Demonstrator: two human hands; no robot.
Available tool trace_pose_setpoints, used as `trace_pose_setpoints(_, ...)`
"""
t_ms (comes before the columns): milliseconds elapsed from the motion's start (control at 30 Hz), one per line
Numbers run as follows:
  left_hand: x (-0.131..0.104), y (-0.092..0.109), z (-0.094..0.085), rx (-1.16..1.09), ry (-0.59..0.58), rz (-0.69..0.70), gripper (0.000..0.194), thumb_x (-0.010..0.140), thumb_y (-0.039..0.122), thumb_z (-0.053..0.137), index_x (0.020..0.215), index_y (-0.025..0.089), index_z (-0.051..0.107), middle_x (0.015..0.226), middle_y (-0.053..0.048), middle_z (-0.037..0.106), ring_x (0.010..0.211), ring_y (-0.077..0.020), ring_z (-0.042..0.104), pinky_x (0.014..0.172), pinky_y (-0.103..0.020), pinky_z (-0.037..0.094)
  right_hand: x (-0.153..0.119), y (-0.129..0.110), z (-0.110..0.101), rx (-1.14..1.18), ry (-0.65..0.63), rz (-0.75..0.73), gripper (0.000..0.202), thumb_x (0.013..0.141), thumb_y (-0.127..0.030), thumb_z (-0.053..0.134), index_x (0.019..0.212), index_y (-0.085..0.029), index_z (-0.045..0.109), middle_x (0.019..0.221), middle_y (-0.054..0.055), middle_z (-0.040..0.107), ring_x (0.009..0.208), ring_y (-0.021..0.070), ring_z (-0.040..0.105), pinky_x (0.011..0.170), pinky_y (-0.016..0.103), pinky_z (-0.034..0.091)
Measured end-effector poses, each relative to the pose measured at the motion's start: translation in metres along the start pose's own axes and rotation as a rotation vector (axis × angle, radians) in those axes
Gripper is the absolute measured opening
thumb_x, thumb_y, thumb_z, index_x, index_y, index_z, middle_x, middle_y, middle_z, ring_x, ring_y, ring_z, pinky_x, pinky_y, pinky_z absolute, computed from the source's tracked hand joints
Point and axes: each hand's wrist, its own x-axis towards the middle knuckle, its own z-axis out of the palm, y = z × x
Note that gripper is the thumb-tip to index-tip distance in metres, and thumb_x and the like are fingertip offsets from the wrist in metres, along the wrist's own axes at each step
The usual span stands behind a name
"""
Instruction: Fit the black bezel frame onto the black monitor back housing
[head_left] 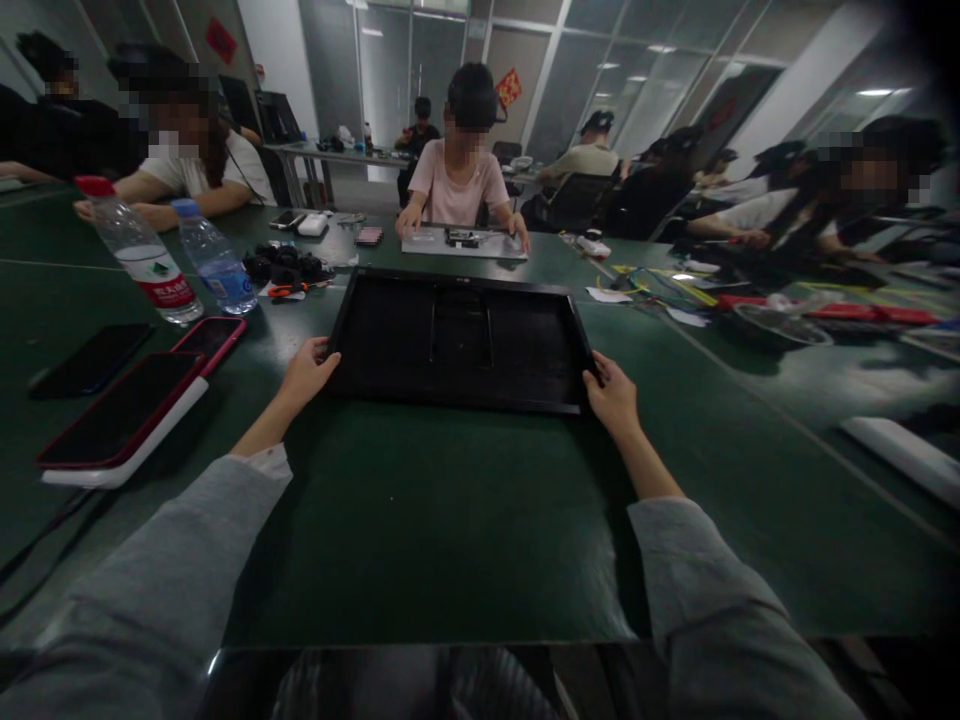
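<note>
A: What's held?
B: The left hand (309,370) and right hand (612,395) grip the black panel (461,345) by its two ends, on or just above the table (450,530).
A: Which step?
B: Holding it steady, I'd judge; a shift would call for both hands moving evenly.
A: What's unclear?
B: Parts of both hands are hidden behind its ends; its dark inside is hard to read.

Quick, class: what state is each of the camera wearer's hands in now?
Left hand: closed, holding the black monitor casing's left edge.
Right hand: closed, holding its right edge.
</note>
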Motion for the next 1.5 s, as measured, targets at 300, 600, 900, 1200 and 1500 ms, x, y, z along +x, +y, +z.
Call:
trace_pose_setpoints(300, -0.026, 0.022, -0.034, 0.575, 0.129, -0.002, 0.059, 0.102, 0.057, 0.053, 0.14, 0.014, 0.064, 0.116, -0.024, 0.078, 0.117, -0.0457, 0.072, 0.101, -0.06, 0.053, -0.005, -0.02, 0.017, -0.033, -0.05, -0.017, 0.062, 0.091, -0.041, 0.063, 0.148, -0.015, 0.064, 0.14, 0.02, 0.071, 0.133, 0.0355, 0.068, 0.121, 0.059, 0.05)
trace_pose_setpoints(600, -0.049, 0.049, -0.009, 0.606, 0.23, 0.394, 0.056, 0.108, 0.047, 0.039, 0.146, 0.012, 0.061, 0.143, -0.025, 0.067, 0.138, -0.0417, 0.057, 0.119, -0.06, 0.034, -0.023, -0.08, 0.02, -0.413, 0.12, -0.161, 0.065, 0.101, -0.036, 0.051, 0.163, -0.018, 0.044, 0.154, 0.023, 0.052, 0.148, 0.0408, 0.047, 0.118, 0.07, 0.041)
trace_pose_setpoints(900, -0.05, 0.042, 0.009, 0.678, 0.139, 0.451, 0.055, 0.109, 0.039, 0.037, 0.151, 0.011, 0.059, 0.146, -0.024, 0.066, 0.136, -0.0399, 0.058, 0.118, -0.059, 0.037, -0.043, -0.096, 0.05, -0.402, -0.047, -0.216, 0.061, 0.101, -0.038, 0.051, 0.158, -0.018, 0.047, 0.151, 0.023, 0.048, 0.144, 0.0424, 0.044, 0.116, 0.071, 0.04)
trace_pose_setpoints(1200, -0.032, 0.03, -0.027, 0.404, 0.352, 0.178, 0.049, 0.106, 0.042, 0.048, 0.145, 0.017, 0.063, 0.139, -0.019, 0.072, 0.124, -0.0341, 0.07, 0.113, -0.051, 0.05, -0.015, -0.068, 0.022, -0.36, 0.088, -0.003, 0.063, 0.096, -0.038, 0.061, 0.152, -0.01, 0.052, 0.143, 0.026, 0.054, 0.141, 0.04, 0.051, 0.119, 0.067, 0.043)
trace_pose_setpoints(1500, -0.002, -0.006, -0.023, 0.127, 0.065, 0.041, 0.054, 0.106, 0.052, 0.046, 0.128, 0.011, 0.073, 0.125, -0.021, 0.077, 0.121, -0.0361, 0.073, 0.111, -0.051, 0.053, -0.001, -0.022, 0.02, 0.12, -0.139, 0.149, 0.057, 0.083, -0.057, 0.074, 0.128, -0.023, 0.067, 0.127, 0.013, 0.074, 0.126, 0.0349, 0.069, 0.116, 0.063, 0.052)
